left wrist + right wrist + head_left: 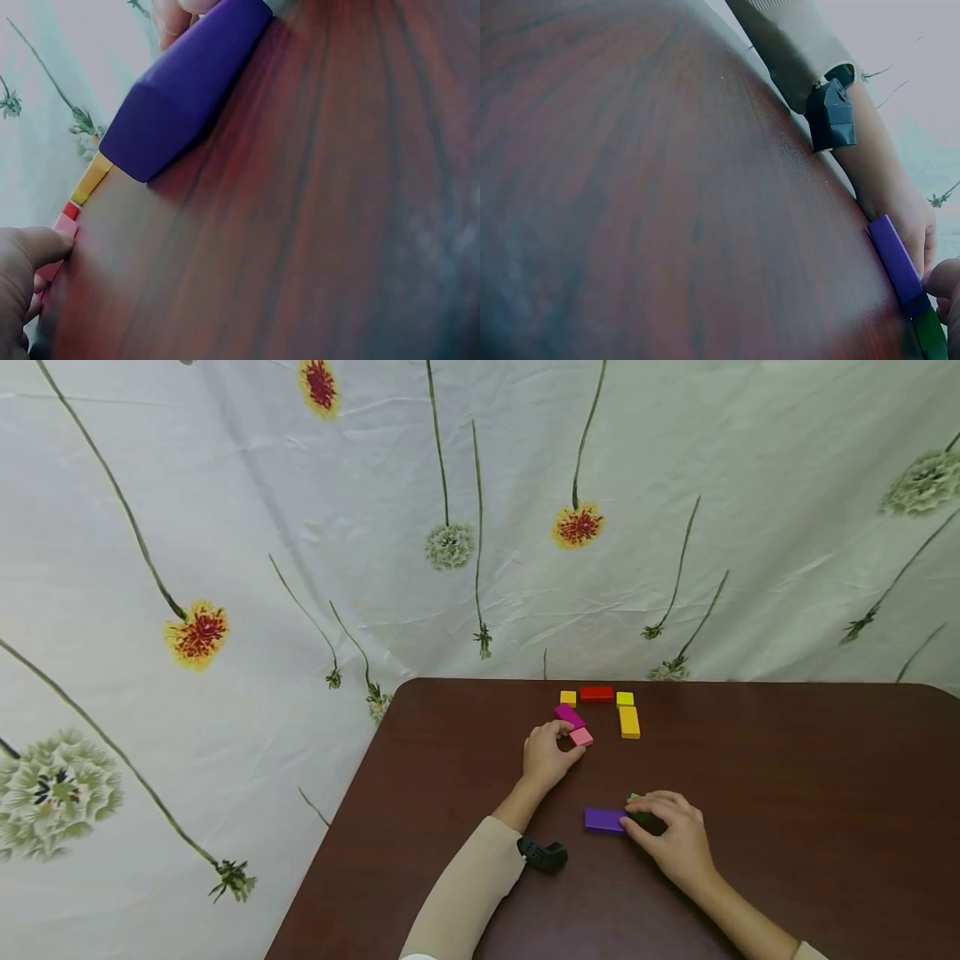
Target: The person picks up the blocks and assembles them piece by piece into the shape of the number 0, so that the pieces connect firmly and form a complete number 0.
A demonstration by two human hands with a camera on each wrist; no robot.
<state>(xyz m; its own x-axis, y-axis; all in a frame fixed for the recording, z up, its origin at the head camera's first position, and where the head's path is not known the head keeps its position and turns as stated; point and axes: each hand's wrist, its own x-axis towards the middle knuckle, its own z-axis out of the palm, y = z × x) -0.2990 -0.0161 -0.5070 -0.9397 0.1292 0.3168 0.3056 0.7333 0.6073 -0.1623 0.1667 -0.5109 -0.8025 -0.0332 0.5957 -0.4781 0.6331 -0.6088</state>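
My left hand pinches a small pink block between thumb and index finger. Touching that block's far side is a magenta block, slanted away to the left. Nearer to me, my right hand has thumb and index finger at the right end of a long purple block, gripping it. A green block adjoins that end in the right wrist view; from the head it is mostly hidden under the right hand. The purple block looms large in the left wrist view.
Beyond the left hand, a small orange-yellow block, a red block, a small yellow block and a longer yellow block form an arc. The brown table ends at a flowered cloth. A black wrist device sits on the left forearm.
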